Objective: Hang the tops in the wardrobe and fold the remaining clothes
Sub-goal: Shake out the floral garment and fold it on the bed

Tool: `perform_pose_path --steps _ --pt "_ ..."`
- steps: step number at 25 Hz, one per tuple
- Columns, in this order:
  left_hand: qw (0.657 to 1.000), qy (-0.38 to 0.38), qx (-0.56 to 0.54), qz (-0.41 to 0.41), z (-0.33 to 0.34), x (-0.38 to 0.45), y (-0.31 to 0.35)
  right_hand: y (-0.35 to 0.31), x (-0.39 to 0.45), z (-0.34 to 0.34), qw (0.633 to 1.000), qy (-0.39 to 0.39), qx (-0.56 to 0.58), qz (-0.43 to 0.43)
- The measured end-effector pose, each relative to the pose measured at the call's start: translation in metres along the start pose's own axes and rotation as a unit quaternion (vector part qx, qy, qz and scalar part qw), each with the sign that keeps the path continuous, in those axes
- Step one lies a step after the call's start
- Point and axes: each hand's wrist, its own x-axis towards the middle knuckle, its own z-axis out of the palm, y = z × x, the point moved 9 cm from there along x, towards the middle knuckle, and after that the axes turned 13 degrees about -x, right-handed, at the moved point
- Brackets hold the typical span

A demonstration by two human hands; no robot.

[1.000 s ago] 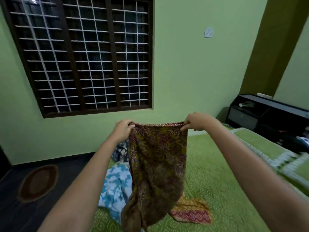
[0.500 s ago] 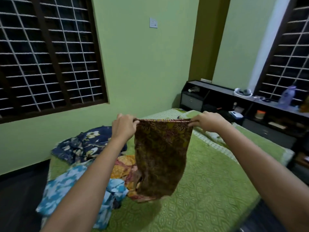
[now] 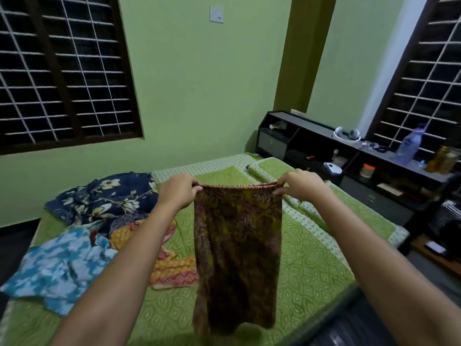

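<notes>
Green bedspread [image 3: 311, 265] now fills my view; I've swung from the window. My left hand [image 3: 178, 193] and right hand [image 3: 300, 184] pinch the brown floral garment's [image 3: 237, 245] waistband, hanging straight above the bed, ready for folding.

Two bare forearms, no sleeves in view, left hand [image 3: 177, 191], right hand [image 3: 303, 184], no rings or watch

A garment [image 3: 237, 258] hangs between the left hand [image 3: 178, 192] and right hand [image 3: 300, 184], above the bed [image 3: 311, 265]. Left of the left hand, a pile of clothes [image 3: 82, 233] lies on the bed — beyond the right hand, pillows [image 3: 279, 168], with shelving [image 3: 349, 156] farther right.
</notes>
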Motion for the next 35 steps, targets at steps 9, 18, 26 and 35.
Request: perform_pose_path --steps 9,18,26,35 --pt "0.957 -0.155 -0.140 -0.202 0.189 0.192 -0.040 0.073 0.201 0.130 0.900 -0.057 0.414 0.123" --pt "0.959 0.099 -0.212 -0.162 0.213 0.402 -0.048 0.128 0.438 0.128 0.934 0.127 0.312 0.119" --pt "0.978 0.040 -0.185 -0.082 0.320 0.334 -0.069 0.112 0.421 0.261 0.926 0.087 0.354 0.099" --pt "0.941 -0.319 -0.012 -0.109 0.642 0.114 -0.205 -0.018 0.291 0.645 0.930 -0.196 0.311 0.004"
